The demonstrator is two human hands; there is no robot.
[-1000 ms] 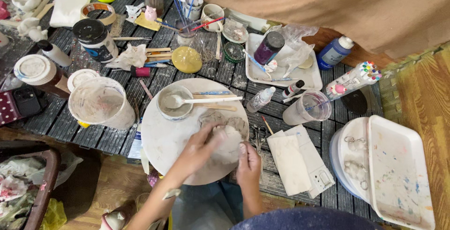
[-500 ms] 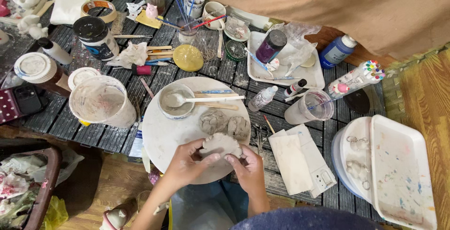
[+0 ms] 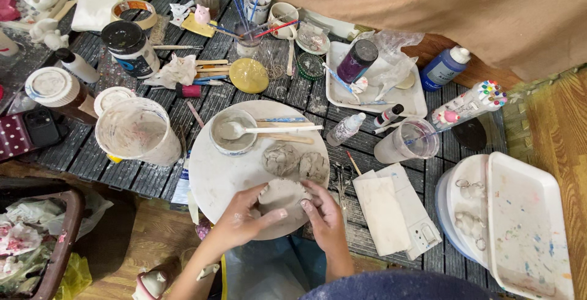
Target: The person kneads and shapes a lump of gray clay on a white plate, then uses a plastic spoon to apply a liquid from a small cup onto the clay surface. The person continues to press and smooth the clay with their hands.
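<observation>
Two hands meet over a round white work board (image 3: 214,181) at the near edge of the dark slatted table (image 3: 73,159), pressing a flat grey clay slab (image 3: 280,195) between them. On the board's far half stand a small bowl of grey slip (image 3: 232,132) with a spoon in it, and two lumps of clay (image 3: 296,160) just beyond the slab. A big plastic tub (image 3: 137,132) sits just left of the board. Pinched this thin, the slab looks likely to tear or sag, and a knock backward could upset the slip bowl. The left hand (image 3: 241,220) is half-closed, thumb on top and fingers curled at the slab's near left rim; the right hand (image 3: 324,214) is cupped, fingertips bearing down on its right edge.
</observation>
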